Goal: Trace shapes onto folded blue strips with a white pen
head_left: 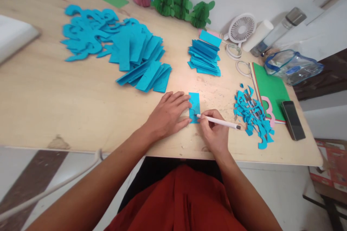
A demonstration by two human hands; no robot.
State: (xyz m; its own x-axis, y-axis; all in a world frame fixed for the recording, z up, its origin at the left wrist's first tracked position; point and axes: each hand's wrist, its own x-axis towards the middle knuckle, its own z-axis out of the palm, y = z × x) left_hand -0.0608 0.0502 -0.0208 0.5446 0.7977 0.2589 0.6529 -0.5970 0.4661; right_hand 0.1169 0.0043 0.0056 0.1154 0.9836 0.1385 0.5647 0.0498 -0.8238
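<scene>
A small blue paper rectangle [194, 106] lies on the wooden table [89, 112], with thin curved pen lines on it. My left hand [172, 113] rests flat with its fingers spread, the fingertips on the paper's left edge. In my right hand [215, 130] is a white pen [222, 121], its tip on the lower part of the paper and its dark end pointing right. Beyond my left hand are folded blue paper strips [146, 74]. A stack of blue paper pieces [204, 57] stands farther back.
Blue cut-out shapes [86, 32] lie at the back left. Blue scraps [252, 112] are heaped to the right, beside a green book [271, 83] and a phone [293, 120]. A fan [242, 29], tape rolls [233, 51] and a bottle [279, 30] stand behind.
</scene>
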